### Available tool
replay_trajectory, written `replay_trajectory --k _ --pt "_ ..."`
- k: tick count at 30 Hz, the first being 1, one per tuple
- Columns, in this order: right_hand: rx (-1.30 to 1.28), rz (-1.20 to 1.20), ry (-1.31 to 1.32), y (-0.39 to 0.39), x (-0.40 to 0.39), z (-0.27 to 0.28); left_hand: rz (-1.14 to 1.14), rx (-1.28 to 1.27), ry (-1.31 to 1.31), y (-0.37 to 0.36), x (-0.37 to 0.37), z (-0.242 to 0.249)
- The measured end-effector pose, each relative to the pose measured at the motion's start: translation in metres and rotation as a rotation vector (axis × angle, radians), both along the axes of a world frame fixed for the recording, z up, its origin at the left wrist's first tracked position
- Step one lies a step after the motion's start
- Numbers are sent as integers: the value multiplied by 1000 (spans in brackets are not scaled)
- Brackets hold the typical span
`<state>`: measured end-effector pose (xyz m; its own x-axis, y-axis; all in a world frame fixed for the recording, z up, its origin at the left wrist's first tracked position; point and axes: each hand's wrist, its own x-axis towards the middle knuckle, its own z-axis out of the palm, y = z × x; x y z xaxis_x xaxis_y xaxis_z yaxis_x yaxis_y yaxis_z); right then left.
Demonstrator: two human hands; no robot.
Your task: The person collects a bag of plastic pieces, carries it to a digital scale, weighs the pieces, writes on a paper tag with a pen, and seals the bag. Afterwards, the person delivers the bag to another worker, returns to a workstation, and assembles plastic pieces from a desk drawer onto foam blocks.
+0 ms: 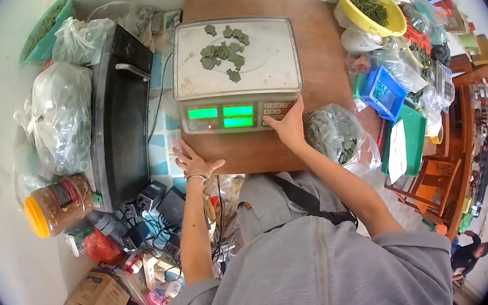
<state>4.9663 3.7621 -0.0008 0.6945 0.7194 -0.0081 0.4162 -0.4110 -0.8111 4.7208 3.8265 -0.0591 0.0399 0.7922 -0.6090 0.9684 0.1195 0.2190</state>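
A digital weighing scale (281, 56) stands on the brown table, its displays lit green. Small flat dark green pieces (221, 53) lie loosely scattered on its metal pan. My right hand (289, 124) is at the front right corner of the scale, thumb and fingers apart around the keypad (276, 111); the thumb touches its left side. By the table's front left edge, my left hand (195, 164) has its fingers spread and holds nothing. A clear plastic bag (339, 134) with similar green pieces sits right of my right forearm.
On the left are a black case (121, 116), stuffed plastic bags (63, 117) and a yellow-lidded jar (58, 206). A yellow basin (401, 14) of green strands, a blue basket (384, 92) and a green tray (416, 137) stand right. Far right is another person (467, 256).
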Motion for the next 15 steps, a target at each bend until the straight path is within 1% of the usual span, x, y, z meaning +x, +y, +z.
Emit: replay_trajectory --k 2,4,5,7,9,11,13,14,15 --pt "-24 11 18 -1 -1 7 13 -28 3 0 -1 -1" --pt "-29 9 0 -2 -1 5 -54 95 -19 -1 -3 -6" --pt "-37 11 -20 -3 0 4 -60 97 -19 -1 -3 -4" --pt "-18 17 3 -4 3 5 6 -33 -29 2 0 4" --pt "-2 26 23 -4 9 2 17 -69 -29 5 3 14" --pt "84 -3 593 -2 19 -3 32 -111 -30 3 2 9" --pt "85 -5 566 -1 18 -4 -75 34 12 2 -4 -8" --pt "91 -3 542 0 18 -2 -79 34 10 1 -6 -12" --pt "91 -7 540 -2 21 -13 -77 47 6 1 -8 -16"
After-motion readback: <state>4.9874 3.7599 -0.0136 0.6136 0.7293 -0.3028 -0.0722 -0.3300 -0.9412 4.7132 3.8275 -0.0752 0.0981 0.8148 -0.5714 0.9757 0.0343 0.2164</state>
